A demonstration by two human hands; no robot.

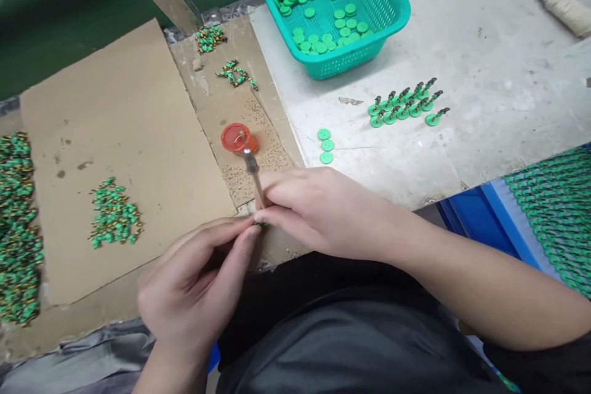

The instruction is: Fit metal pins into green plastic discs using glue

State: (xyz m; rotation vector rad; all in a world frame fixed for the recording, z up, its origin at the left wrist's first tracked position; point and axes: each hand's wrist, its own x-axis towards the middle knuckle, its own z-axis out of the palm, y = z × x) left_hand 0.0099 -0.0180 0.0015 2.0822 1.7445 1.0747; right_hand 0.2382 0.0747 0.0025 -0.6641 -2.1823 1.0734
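My left hand (198,277) is closed in a pinch on a small green figure piece (261,223), mostly hidden by the fingertips. Close against it, my right hand (318,212) grips a thin wooden stick (257,181) that has a dark wrapped upper end with a pale tip. The stick's lower end is hidden at my fingers, so I cannot tell whether it touches the piece. Just beyond the hands is a small red-orange pot (252,144) with a round red lid or dish (235,136) beside it.
A turquoise basket (332,68) holds green discs. Three loose discs (327,145) lie near several discs bearing small dark-topped figures (402,108). A pile of green-and-yellow pieces (113,215) rests on cardboard (111,123); a larger heap (18,228) is at left. A tube (566,9) lies far right.
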